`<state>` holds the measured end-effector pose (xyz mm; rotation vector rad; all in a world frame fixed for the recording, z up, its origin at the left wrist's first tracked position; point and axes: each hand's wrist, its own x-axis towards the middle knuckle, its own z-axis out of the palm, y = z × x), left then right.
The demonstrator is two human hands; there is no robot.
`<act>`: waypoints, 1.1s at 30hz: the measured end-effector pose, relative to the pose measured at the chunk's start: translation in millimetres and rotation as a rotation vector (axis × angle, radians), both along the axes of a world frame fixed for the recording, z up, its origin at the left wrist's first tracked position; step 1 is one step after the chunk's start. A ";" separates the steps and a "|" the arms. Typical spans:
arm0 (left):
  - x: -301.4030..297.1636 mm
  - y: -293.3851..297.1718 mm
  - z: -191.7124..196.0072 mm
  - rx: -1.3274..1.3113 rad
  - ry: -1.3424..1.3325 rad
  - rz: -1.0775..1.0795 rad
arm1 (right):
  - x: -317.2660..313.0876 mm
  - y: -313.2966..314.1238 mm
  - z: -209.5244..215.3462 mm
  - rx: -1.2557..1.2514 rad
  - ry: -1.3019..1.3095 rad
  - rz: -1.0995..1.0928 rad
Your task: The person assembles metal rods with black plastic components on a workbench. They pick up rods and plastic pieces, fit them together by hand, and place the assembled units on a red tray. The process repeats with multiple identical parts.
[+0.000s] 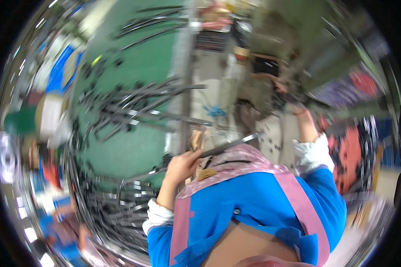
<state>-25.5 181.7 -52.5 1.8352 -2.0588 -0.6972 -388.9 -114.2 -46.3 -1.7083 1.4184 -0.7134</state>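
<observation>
My left hand [182, 167] is closed around a long, narrow black strip [232, 144] with a shiny end. The strip slants across in front of my pink patterned apron, its far end up to the right. My right hand [302, 115] reaches out to the right beside the dark parts of a green machine [267, 40]. Motion blur smears its fingers, so I cannot make out whether it holds anything. Left of me, a loose heap of similar black strips [133, 107] lies on a green tabletop [129, 153], some ends poking over its edge.
More black strips [116, 211] are piled at the lower left, and several [151, 24] lie at the table's far end. A blue tangled thing [214, 111] is beyond my lap. Orange-red material [347, 155] stands at the right. Another person [67, 231] is blurred at the lower left.
</observation>
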 end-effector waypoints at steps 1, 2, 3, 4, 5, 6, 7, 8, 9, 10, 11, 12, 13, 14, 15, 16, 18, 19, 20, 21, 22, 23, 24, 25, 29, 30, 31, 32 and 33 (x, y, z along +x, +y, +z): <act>1.2 -6.6 -7.3 -0.024 0.003 -0.018 | -3.3 21.3 5.0 0.039 -0.080 -0.039; 0.0 -12.8 -10.7 -0.001 0.022 -0.025 | -6.4 40.4 8.8 0.078 -0.147 -0.070; -1.5 -19.1 -14.0 0.021 0.039 -0.022 | -8.9 56.8 10.9 0.111 -0.206 -0.099; -5.6 -26.2 -15.0 0.039 0.052 -0.055 | -10.4 67.8 14.2 0.141 -0.262 -0.124; -7.1 -31.4 -15.8 0.059 0.061 -0.078 | -10.7 79.2 16.6 0.157 -0.304 -0.144; -8.9 -35.1 -16.0 0.077 0.063 -0.092 | -12.2 85.0 13.6 0.111 -0.403 -0.160; -9.0 -37.2 -17.4 0.066 0.070 -0.122 | -9.4 90.5 14.8 0.061 -0.500 -0.166; -9.2 -39.4 -20.1 0.056 0.077 -0.149 | -8.3 94.5 20.1 0.073 -0.411 -0.195; -10.7 -41.4 -20.9 0.043 0.083 -0.167 | -6.1 94.8 18.1 0.052 -0.449 -0.169; -12.4 -43.2 -20.2 0.033 0.079 -0.186 | -5.9 96.3 18.9 0.075 -0.464 -0.175; -14.3 -44.8 -19.0 0.024 0.075 -0.204 | -5.1 98.2 20.9 0.100 -0.478 -0.179; -15.7 -46.1 -18.5 0.012 0.071 -0.219 | -3.1 99.4 23.7 0.123 -0.492 -0.181; -16.5 -46.7 -18.7 0.016 0.056 -0.230 | -2.1 99.7 24.2 0.129 -0.490 -0.186; -17.0 -47.0 -19.1 0.019 0.040 -0.240 | -1.3 99.6 24.4 0.136 -0.487 -0.189; -18.1 -47.3 -19.2 0.023 0.024 -0.248 | 0.1 99.8 24.0 0.144 -0.485 -0.192; -19.9 -48.0 -19.0 0.034 0.021 -0.251 | 4.3 100.2 20.1 0.098 -0.554 -0.219; -23.6 -50.2 -17.9 0.055 0.012 -0.257 | 9.6 99.3 18.4 -0.091 -0.496 -0.201; -26.3 -50.6 -16.2 0.050 0.021 -0.253 | 9.1 99.1 16.9 -0.186 -0.465 -0.194; -29.8 -49.6 -13.4 0.045 0.029 -0.250 | 5.0 97.0 9.9 -0.043 -0.312 -0.197; -33.4 -52.3 -10.2 0.039 0.037 -0.263 | 15.2 100.6 22.5 -0.287 -0.448 -0.194; -39.3 -53.1 -4.4 0.072 0.059 -0.253 | 13.9 99.2 20.5 -0.312 -0.371 -0.151; -43.0 -53.6 -0.3 0.074 0.073 -0.260 | 10.0 97.4 13.8 -0.333 -0.292 -0.112; -46.4 -50.5 0.9 0.095 0.089 -0.240 | 4.3 98.4 5.1 -0.580 0.086 0.061; -49.7 -50.5 1.9 0.119 0.095 -0.230 | -3.3 99.9 -2.3 -0.788 0.480 0.229; -57.7 -54.1 -12.7 0.213 0.163 -0.205 | 1.1 100.1 -4.9 -0.857 0.046 0.078; -63.9 -56.1 -13.8 0.244 0.200 -0.196 | -0.9 95.9 -9.0 -0.865 0.026 0.105; -70.7 -58.3 -15.8 0.276 0.235 -0.189 | -1.8 92.8 -14.3 -0.876 0.108 0.105; -75.6 -60.9 -18.1 0.272 0.236 -0.203 | 1.7 85.2 -24.9 -1.143 0.772 0.096; -80.9 -63.0 -20.3 0.272 0.236 -0.217 | 11.6 74.4 -49.6 -1.183 0.854 0.104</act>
